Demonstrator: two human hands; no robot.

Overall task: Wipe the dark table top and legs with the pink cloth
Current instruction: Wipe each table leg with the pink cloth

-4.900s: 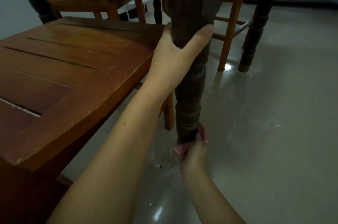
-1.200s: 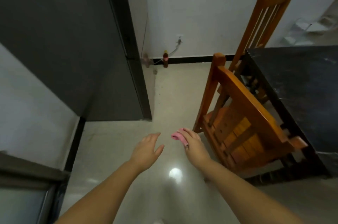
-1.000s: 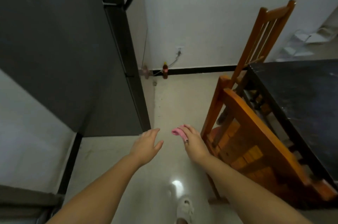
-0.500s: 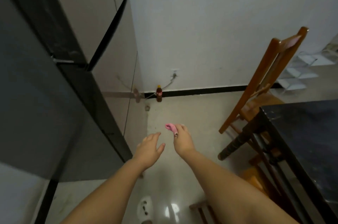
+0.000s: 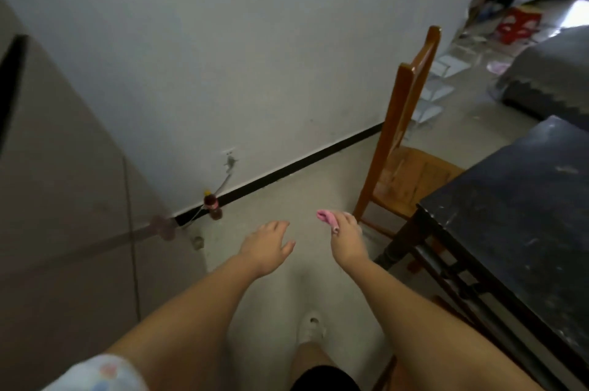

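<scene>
Right now both arms reach forward over the floor point(image 5: 274, 199) in the centre of the frame, and the dark desk point(image 5: 522, 199) sits at the right edge, its near leg point(image 5: 398, 244) dropping just right of the right hand point(image 5: 347, 240). That right hand pinches the pink cloth point(image 5: 325, 217), bunched small, poking out up and to the left from the curled fingers point(image 5: 345, 221). It touches nothing else; cloth and desk are apart. The left hand point(image 5: 266, 245) hangs lower centre with its fingers point(image 5: 280, 226) loosely spread, holding nothing.

By my read, the step is carrying the cloth round to another stretch of the desk. To do it well, I'd open that bunch out so a flat face meets the wood, swing the right hand toward the leg or the top edge, and free the left to steady the frame. The wooden chair point(image 5: 404, 148) stands close against the corner, upper right of the hands, so it could crowd the reach.
</scene>
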